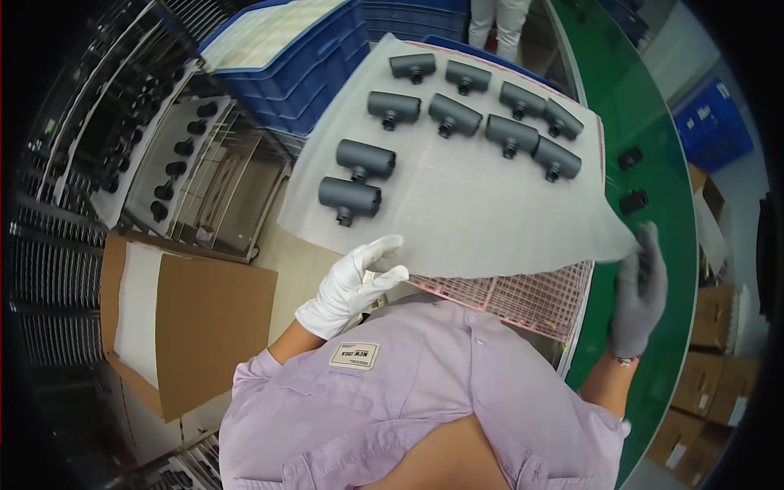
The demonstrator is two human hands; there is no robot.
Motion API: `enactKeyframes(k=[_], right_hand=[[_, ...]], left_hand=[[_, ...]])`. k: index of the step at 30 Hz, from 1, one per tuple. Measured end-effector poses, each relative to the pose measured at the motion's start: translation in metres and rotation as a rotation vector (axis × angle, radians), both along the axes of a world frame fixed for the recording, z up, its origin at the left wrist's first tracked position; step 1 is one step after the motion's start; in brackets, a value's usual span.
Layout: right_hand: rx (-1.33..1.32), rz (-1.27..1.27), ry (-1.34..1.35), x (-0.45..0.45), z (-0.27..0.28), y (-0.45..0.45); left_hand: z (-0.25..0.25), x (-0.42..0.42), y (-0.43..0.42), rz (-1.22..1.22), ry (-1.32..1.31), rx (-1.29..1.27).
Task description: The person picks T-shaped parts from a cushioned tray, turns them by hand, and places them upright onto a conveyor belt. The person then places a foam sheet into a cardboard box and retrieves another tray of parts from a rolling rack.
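My left hand point(351, 286), in a white glove, is by the near left edge of a thin white sheet point(490, 220). Its thumb and fingers are apart with nothing visible between them. In a grey glove, my right hand point(639, 298) is over the green surface, beside the sheet's near right corner. Its fingers stretch forward, apart from the thumb; something dark shows between them, and I cannot tell whether it is touched. Several dark grey T-shaped cylindrical parts point(349, 198) lie on the sheet, mostly in its far half. The sheet covers a pink wire-mesh rack point(514, 306).
Two black cylindrical parts point(634, 201) rest on the green surface point(653, 139) at right. A blue crate point(286, 90) stands at far left, near a wire rack point(216, 188) holding more dark parts. A cardboard box point(216, 327) is at left. Another person's legs point(496, 24) show beyond the sheet.
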State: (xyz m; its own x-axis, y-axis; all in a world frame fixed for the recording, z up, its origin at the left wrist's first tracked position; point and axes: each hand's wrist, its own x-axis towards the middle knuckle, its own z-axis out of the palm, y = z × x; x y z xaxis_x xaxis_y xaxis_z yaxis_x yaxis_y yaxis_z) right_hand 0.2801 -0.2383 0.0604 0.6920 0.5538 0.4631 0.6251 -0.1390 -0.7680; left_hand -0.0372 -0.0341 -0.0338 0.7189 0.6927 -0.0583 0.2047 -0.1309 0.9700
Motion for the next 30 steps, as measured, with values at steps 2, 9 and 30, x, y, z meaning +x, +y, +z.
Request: enactKeyframes(k=[2, 9, 30], right_hand=[[-0.018, 0.456, -0.675, -0.05, 0.021, 0.072], [-0.726, 0.785, -0.736, -0.199, -0.07, 0.283], [0.129, 0.665, 0.541, -0.15, -0.02, 0.139]], left_hand=[[-0.005, -0.019, 0.004, 0.025, 0.004, 0.04], [-0.019, -0.085, 0.011, 0.169, 0.041, -0.028], [0.05, -0.012, 0.05, -0.169, -0.271, -0.515]])
